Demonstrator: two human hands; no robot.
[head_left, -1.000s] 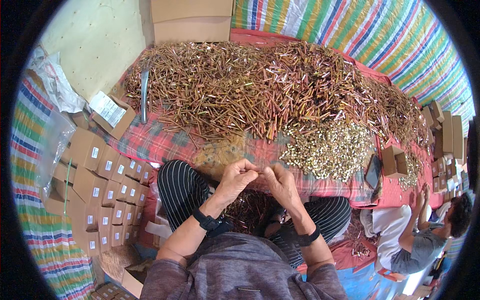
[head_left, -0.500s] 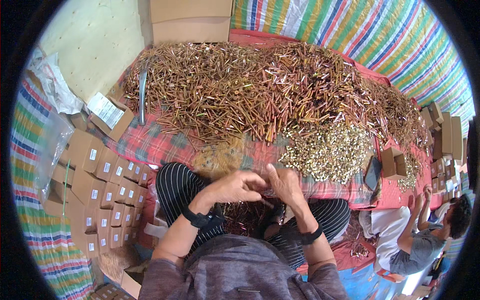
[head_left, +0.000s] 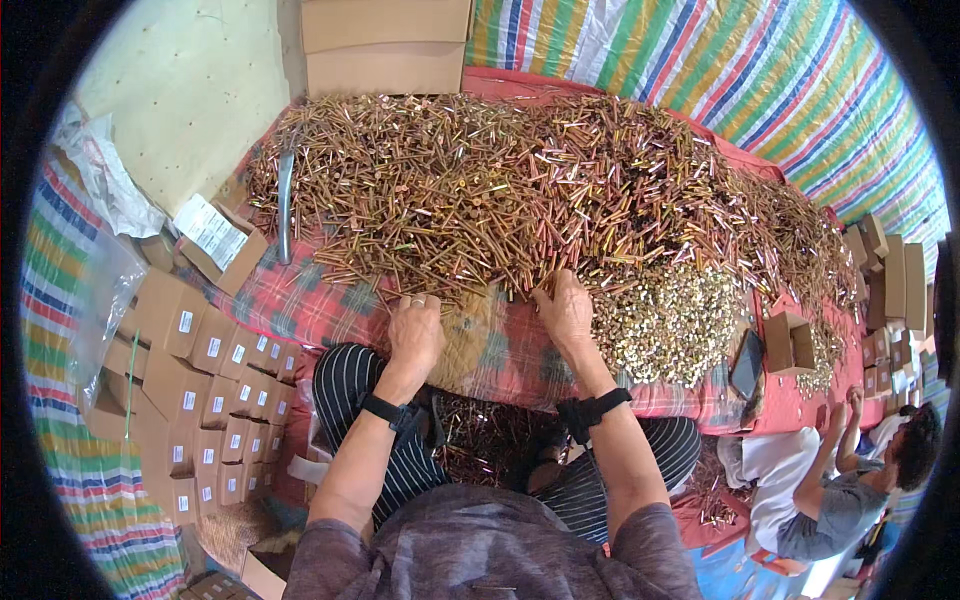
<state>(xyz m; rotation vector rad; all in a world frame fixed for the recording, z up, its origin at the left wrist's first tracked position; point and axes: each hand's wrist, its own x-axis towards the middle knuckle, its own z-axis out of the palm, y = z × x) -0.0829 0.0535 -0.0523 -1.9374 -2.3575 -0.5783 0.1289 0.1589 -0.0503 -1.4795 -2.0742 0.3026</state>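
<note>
Slim coppery tubes (head_left: 440,200) lie jumbled in 1 heap on plaid cloth (head_left: 325,312).

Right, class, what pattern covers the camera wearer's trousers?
Thin pale stripes on dark trousers, best seen in the head view.

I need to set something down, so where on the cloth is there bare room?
Bare plaid cloth shows between your left hand and right hand, nearer you than the rod pile. Another patch lies between the curved metal bar and your left hand. It's crowded across the rod pile and right of your right hand: small gold pieces, a dark slab, an open box.
</note>
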